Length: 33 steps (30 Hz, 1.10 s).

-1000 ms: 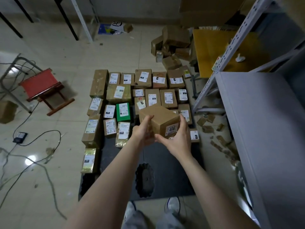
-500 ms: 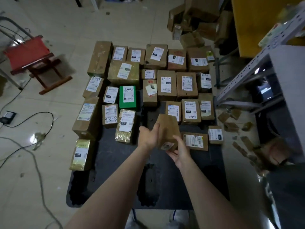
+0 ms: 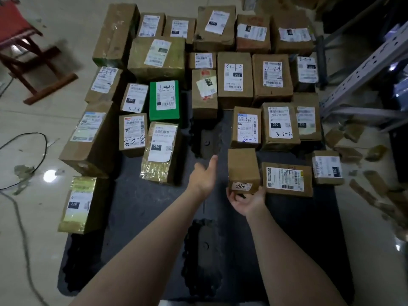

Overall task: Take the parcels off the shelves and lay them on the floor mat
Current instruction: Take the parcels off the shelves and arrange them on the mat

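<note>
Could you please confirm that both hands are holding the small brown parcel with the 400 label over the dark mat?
Not quite. In the head view only the right hand holds the small brown parcel with the 400 label, gripping its near end. The left hand is open beside it and not touching it. The parcel is over the dark mat, as you say.

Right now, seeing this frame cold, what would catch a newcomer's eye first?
Rows of brown cardboard parcels with white labels crowd the far part of the dark floor mat, one bright green box standing out left of centre. In front, the right hand grips a small brown cardboard box marked 400 beside them, and the left hand is open next to it.
</note>
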Available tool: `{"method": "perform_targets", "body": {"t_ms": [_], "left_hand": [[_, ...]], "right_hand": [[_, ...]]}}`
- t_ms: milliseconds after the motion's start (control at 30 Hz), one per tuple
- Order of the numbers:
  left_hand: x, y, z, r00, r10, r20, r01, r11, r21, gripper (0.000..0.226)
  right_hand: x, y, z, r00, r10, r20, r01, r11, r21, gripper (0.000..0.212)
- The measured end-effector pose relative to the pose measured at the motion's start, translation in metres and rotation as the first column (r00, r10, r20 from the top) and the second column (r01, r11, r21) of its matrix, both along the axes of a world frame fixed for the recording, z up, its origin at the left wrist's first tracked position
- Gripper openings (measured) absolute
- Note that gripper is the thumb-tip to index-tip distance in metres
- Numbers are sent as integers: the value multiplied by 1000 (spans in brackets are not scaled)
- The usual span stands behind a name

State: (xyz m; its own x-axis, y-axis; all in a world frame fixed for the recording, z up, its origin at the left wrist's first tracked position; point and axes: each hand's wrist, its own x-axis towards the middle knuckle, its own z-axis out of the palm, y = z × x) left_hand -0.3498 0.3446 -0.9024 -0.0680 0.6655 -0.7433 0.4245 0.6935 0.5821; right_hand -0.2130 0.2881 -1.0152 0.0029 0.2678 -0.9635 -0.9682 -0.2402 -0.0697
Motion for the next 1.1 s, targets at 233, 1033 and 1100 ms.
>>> {"method": "perform_targets", "body": {"t_ms": [233,1033,1100], "left_hand": [[15,0,-29,998,-67,0,67,998,2,73],[77,-11,211,974,-223,-39,226,959,170,60],[92,-10,242,975,-223,-21,223,955,195,63]], "right_hand": [[10,11,-36,996,-81,-32,83,994,67,50],[49,5,273,964,75,254,-133,966,222,56],[61,8,320,960,46,277,-125,954,274,54]]}}
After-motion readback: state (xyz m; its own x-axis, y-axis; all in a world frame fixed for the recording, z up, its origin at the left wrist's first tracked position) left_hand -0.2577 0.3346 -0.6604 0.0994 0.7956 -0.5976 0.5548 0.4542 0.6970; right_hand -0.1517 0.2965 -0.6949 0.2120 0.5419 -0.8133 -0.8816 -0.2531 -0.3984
